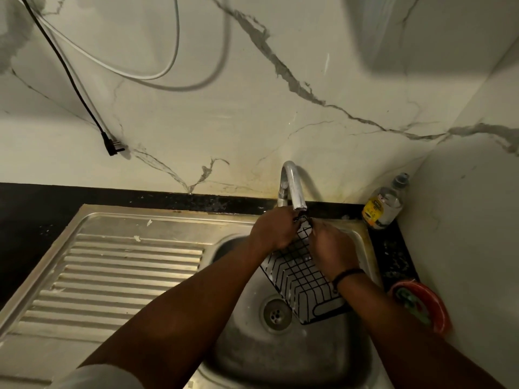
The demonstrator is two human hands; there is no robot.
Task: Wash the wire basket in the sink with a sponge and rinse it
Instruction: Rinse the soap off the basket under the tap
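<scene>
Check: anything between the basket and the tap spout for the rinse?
Nothing visible. Left hand and right hand grip the wire basket, its top corner right under the tap spout, over the sink.

Two bare forearms, dark band on right wrist, pale sleeve on left arm
</scene>
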